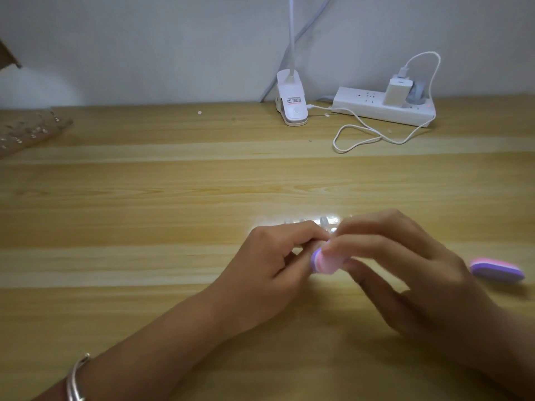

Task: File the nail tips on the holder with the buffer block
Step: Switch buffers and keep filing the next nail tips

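Buffer block (322, 260) sits low and just right of centre in the frame, gripped end-on by the right hand (405, 264), whose thumb and fingertips curl round it. It shows a purple layer, a pale pink layer and a pink face, all softened by blur. The left hand (266, 264) is closed too, with thumb and forefinger pinching at the near end of a row of clear nail tips (324, 222) just behind the two hands (glare washes out the row, so the holder cannot be made out). The block's end meets that pinch. A broad stretch of the wooden table (173, 183) runs from the hands up to its far edge, which meets the wall across the upper frame. Along that edge stand a lamp clip (291, 104) and a power strip (370, 110), with a looped white cable (362, 137) in front of them, well apart from the hands. A brown sheet (26, 134) lies at the upper left. A second block (496, 272) lies near the right hand, close to the right edge. A bracelet (73, 380) circles the left wrist at the lower left.
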Demonstrator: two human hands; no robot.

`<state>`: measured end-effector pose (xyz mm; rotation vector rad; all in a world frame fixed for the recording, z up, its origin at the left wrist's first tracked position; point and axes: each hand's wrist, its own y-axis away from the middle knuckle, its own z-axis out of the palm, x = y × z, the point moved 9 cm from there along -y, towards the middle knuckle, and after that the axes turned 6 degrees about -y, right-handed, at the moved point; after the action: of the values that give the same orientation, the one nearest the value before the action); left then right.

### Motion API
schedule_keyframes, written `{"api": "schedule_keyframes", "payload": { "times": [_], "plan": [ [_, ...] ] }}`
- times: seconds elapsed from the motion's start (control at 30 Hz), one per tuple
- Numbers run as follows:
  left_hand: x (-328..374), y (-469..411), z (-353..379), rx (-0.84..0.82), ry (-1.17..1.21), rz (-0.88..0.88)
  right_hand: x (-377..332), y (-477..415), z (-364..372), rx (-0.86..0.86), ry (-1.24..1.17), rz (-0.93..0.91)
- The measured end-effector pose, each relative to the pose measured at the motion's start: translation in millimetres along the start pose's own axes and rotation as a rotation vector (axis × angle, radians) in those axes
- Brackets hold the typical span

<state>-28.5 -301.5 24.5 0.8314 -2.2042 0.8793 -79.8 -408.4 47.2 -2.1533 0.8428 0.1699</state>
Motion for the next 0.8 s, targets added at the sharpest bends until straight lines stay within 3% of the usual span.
{"api": "schedule_keyframes", "payload": {
  "times": [0.13,0.6,0.8],
  "plan": [
    [-5,1,1,-0.008,0.008,-0.045,16,-1,-13,0.052,0.040,0.087],
    [0,0,-1,0.002,0.035,-0.017,6,1,-3,0.041,0.006,0.031],
    [-5,1,0,0.004,0.129,-0.067,12,-2,-25,0.190,0.044,0.077]
  ]
}}
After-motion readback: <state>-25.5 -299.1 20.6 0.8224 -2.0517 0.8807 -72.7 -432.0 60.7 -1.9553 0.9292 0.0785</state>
